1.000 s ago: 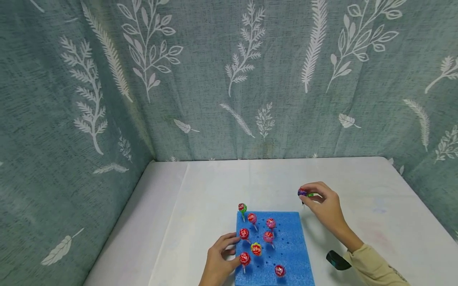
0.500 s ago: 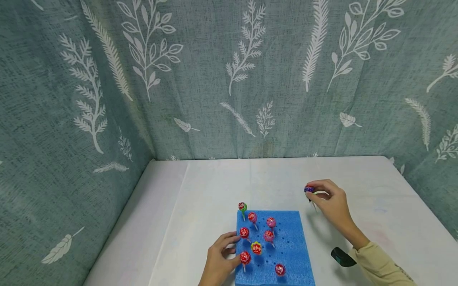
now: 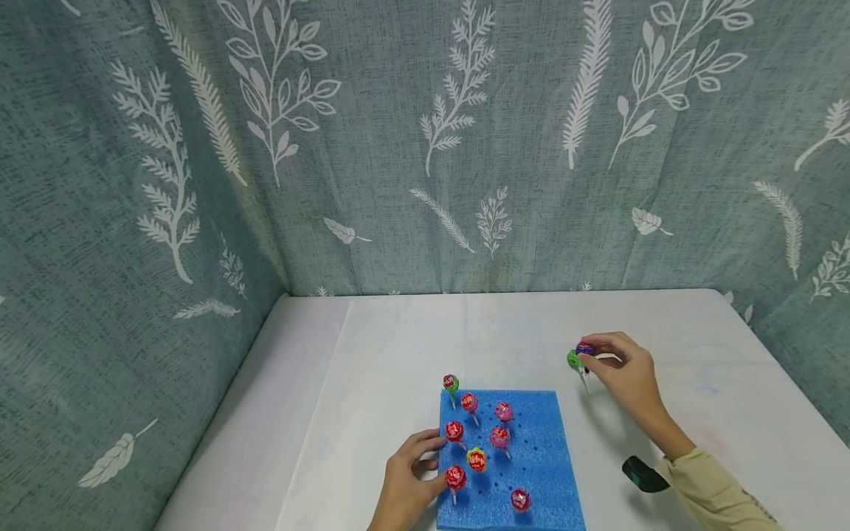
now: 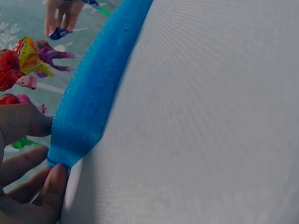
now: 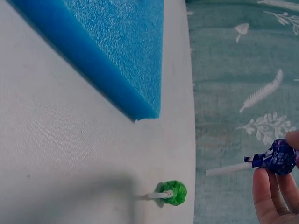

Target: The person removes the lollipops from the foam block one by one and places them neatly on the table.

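the left hand (image 3: 406, 487) lay nearest, at the near-left edge of the blue foam block (image 3: 531, 457), its fingers (image 4: 28, 123) curled against the side and near corner, likely steadying the block so it would not slide on the counter (image 3: 372, 354). seven lollipops (image 3: 477, 461) stood on their sticks in the block's left and near part, heads up; the holes on the right and far side were open, with room to come in from the right.

farther out, past the block's far right corner, the right hand (image 3: 624, 376) hovered above the counter, its fingers pinching a purple lollipop (image 5: 276, 157) by the head, stick pointing away from the hand. a green lollipop (image 5: 172, 192) sat just below it; whether it touched the counter i could not tell. bare counter lay all round that hand, with the leafy curtain (image 3: 425, 147) well behind.
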`<state>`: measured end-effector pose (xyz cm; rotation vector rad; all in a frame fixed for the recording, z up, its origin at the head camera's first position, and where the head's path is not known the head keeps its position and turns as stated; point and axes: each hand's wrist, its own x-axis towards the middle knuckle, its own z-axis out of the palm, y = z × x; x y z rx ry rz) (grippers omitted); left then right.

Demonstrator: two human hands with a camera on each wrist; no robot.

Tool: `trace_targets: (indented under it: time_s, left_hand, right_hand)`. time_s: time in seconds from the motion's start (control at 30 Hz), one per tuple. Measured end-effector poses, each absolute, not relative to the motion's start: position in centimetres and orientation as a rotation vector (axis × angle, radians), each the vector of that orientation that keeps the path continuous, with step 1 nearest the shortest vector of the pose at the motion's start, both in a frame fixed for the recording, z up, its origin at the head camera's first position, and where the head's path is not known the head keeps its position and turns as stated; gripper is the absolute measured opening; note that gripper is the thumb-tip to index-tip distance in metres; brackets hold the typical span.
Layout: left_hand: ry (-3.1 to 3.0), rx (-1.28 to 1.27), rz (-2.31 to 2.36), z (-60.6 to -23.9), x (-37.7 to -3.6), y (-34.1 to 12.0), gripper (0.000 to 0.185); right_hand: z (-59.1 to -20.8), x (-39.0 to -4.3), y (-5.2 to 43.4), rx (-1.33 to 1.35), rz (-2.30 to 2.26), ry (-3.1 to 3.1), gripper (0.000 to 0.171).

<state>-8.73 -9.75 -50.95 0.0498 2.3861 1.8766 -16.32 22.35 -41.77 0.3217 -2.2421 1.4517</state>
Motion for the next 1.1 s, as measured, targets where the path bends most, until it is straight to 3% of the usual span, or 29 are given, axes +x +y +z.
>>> trace_targets:
  time_s: [0.67, 1.1]
  left_hand:
    - [2.420, 0.046, 1.823, -50.8, -8.7, -9.9, 0.046]
    - [2.423, 0.046, 1.817, -50.8, -8.8, -9.8, 0.045]
  right_hand:
    - [-49.5, -20.4, 26.6, 0.268, 1.393, -2.247, 0.025]
    - [-50.8, -21.1, 27.4, 0.192, 1.271, -2.292, 0.022]
